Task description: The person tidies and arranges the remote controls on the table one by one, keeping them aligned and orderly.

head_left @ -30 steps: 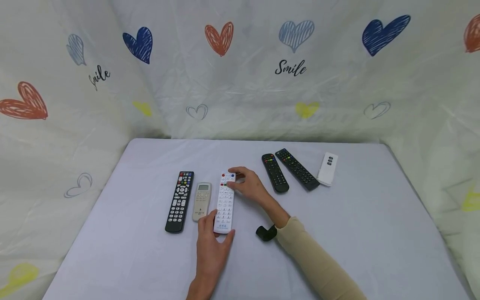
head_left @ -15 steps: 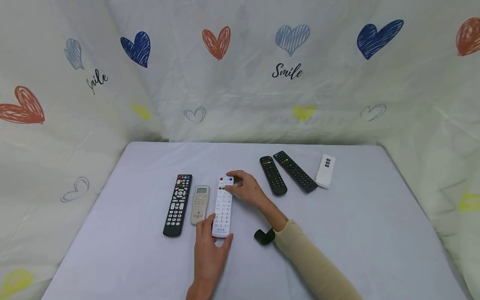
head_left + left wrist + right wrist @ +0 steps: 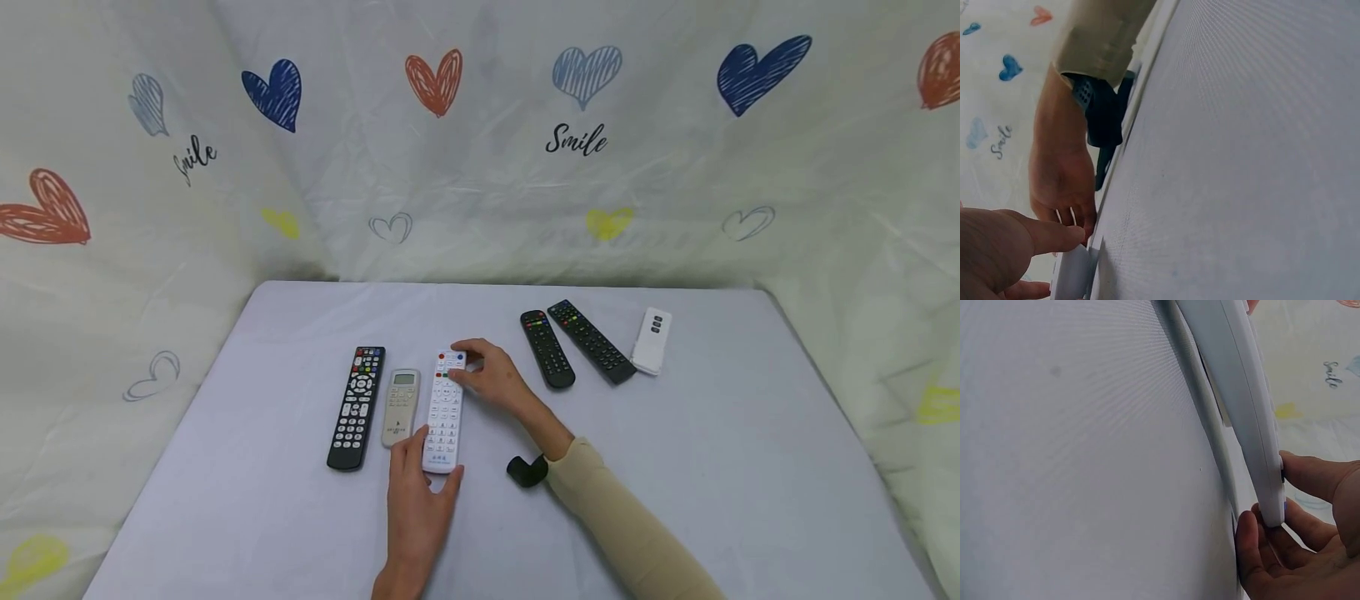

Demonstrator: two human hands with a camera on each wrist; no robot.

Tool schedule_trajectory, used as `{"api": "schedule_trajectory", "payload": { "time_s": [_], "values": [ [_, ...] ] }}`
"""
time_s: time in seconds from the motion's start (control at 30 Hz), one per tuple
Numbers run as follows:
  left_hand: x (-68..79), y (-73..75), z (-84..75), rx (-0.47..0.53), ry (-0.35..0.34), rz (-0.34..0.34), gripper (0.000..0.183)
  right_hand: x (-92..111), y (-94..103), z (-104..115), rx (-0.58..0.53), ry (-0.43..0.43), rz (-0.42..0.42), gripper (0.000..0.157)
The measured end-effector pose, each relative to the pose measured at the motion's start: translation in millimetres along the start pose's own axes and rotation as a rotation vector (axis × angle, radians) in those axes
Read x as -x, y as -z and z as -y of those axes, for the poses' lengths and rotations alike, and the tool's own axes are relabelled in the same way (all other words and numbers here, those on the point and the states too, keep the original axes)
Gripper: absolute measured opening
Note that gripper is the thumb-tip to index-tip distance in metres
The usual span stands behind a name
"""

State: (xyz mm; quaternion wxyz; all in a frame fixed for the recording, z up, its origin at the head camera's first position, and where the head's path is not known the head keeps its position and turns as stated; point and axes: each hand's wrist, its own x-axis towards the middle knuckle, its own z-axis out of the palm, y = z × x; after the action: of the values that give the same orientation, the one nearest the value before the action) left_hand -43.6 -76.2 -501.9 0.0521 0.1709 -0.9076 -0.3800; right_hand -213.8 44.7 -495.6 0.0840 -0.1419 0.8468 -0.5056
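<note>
A pale backdrop (image 3: 487, 183) printed with hearts and the word "Smile" is hanging behind a white counter (image 3: 712, 483), and the white keypad remote (image 3: 444, 417) is serving as the landmark here. Well to its left, a black remote with white buttons (image 3: 356, 408) is lying face up, its upper end leaning slightly toward the white one. Between the two, just beside the landmark, a beige remote with a small display (image 3: 401, 404) is resting; the left fingers are covering part of its near end.

At the landmark's near end, the left hand (image 3: 416, 508) is keeping its grip clamped on the casing, fingers along the left edge and thumb at the near right corner. The white remote itself is lying lengthwise between both hands. At its far end, the right hand (image 3: 495, 379) is pinching from the right, thumb on the button face and fingers behind the tip.

Right of the landmark's near end, a dark device (image 3: 527, 472) is sitting by the cuff of a beige sleeve (image 3: 622, 517). Beyond, to the landmark's far right, a shorter black remote (image 3: 548, 350), a longer black remote (image 3: 591, 342) and a small white remote (image 3: 651, 342) are lying in a row.
</note>
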Motion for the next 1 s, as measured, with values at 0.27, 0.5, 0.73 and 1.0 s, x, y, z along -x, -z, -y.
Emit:
{"api": "schedule_trajectory", "payload": {
  "time_s": [0.27, 0.5, 0.73, 1.0],
  "values": [
    [0.3, 0.0, 0.2, -0.005, 0.021, 0.006, 0.081, -0.7, -2.1, 2.1, -0.003, -0.027, 0.011, 0.048],
    [0.8, 0.4, 0.5, 0.006, 0.015, 0.003, 0.08, -1.0, -3.4, 2.2, 0.016, -0.025, 0.005, 0.047],
    [0.2, 1.4, -0.7, 0.021, 0.017, 0.001, 0.08, -4.1, -4.4, 2.4, 0.033, -0.025, 0.004, 0.047],
    [0.9, 2.1, -0.7, 0.014, 0.023, -0.003, 0.079, -5.7, -7.6, 2.6, 0.062, -0.038, 0.014, 0.047]
  ]
}}
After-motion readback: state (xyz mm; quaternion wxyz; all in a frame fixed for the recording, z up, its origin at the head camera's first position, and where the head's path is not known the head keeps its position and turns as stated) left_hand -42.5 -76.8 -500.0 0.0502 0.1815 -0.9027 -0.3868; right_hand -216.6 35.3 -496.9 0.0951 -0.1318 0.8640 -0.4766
